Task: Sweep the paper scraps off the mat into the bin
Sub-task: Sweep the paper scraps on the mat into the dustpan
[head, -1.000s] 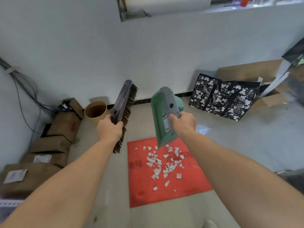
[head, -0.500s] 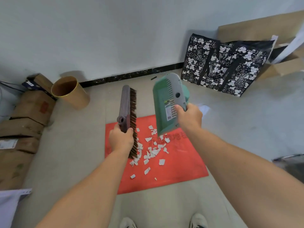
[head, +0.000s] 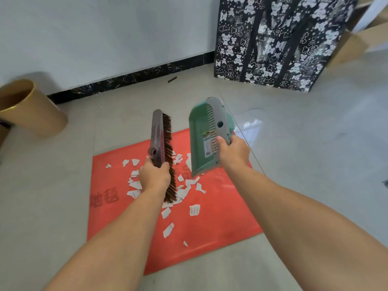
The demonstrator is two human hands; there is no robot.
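A red mat (head: 220, 219) lies on the tiled floor with several white paper scraps (head: 194, 210) scattered over its middle. My left hand (head: 154, 177) grips a brown brush (head: 160, 141), held above the scraps with its bristles facing right. My right hand (head: 233, 153) holds a green dustpan (head: 202, 133) upright, its lower edge just above the mat near the scraps. A tan round bin (head: 31, 110) stands at the far left by the wall, apart from the mat.
A black bag with white bear prints (head: 279, 43) stands at the back right. Cardboard (head: 348, 47) leans behind it at the right edge. A white wall with a black skirting strip (head: 130, 78) runs across the back. Pale floor tiles surround the mat.
My head has dropped closer to the floor, so mat and scraps look larger. Both hands have come down over the mat, the brush now over the scraps and the dustpan beside it.
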